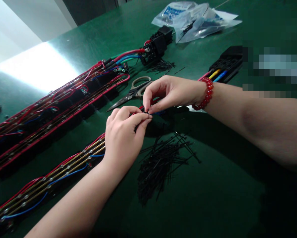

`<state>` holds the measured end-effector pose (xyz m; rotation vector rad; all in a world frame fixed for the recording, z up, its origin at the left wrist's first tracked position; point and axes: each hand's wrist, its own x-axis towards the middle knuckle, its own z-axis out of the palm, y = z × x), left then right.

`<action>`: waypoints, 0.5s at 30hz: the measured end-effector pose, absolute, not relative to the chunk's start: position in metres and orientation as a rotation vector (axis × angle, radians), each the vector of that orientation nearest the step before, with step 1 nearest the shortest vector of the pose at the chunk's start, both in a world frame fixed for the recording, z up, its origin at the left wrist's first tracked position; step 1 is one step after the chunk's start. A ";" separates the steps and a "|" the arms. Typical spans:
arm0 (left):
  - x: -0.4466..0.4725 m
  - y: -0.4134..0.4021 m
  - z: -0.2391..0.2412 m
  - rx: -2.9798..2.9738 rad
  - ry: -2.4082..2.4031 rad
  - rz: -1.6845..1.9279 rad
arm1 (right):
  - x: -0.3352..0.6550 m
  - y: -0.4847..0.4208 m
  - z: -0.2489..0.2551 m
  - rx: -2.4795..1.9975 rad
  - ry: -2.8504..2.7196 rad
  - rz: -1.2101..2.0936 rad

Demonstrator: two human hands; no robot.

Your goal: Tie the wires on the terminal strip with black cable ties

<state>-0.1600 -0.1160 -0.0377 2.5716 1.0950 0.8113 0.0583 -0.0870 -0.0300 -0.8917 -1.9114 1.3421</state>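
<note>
My left hand [123,135] and my right hand [167,93] meet at the middle of the green table [213,198]. Both pinch a thin black cable tie [147,113] wrapped round red and blue wires at the end of the near wire harness [51,180]. The left hand's fingers are curled over the harness end and hide it. A red bead bracelet [206,94] circles my right wrist. A loose pile of black cable ties [160,165] lies just in front of the hands.
Scissors [132,92] lie behind the hands. A second long harness [51,105] runs along the left, ending at a black relay block [157,46]. Clear plastic bags [195,19] lie at the back, and a black connector block with coloured wires [225,64] sits at the right.
</note>
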 end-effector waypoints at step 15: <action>-0.161 -0.112 -0.033 2.492 1.082 0.721 | 0.061 -0.085 -0.033 -0.828 -1.945 1.332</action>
